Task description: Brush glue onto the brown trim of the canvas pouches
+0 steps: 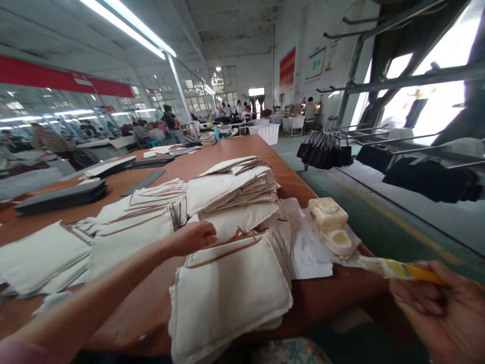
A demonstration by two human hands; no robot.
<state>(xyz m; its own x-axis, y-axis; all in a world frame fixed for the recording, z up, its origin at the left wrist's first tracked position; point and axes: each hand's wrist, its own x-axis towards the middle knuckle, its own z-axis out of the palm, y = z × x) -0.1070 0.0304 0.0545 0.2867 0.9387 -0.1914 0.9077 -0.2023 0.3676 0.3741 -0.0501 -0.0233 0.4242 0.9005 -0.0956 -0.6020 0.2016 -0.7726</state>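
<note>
My left hand [195, 236] is closed at the upper edge of the near stack of cream fabric pieces [231, 298]; what its fingers hold, if anything, is hidden. Brown trim runs along the top of these pieces. At the lower right, my right hand [443, 308] grips a brush with a yellow handle [420, 273]. The pale bristles point left, towards a cream plastic container [328, 215] with a round opening, set on white paper [308, 247]. Behind my left hand rises another tall stack of cream pieces [231, 187].
More cream pieces [131, 237] spread left across the brown table [242, 147]. Dark grey sheets [62, 197] lie at the far left. Right of the table, black items [326, 151] hang from a metal rack [409, 81]. People work in the background.
</note>
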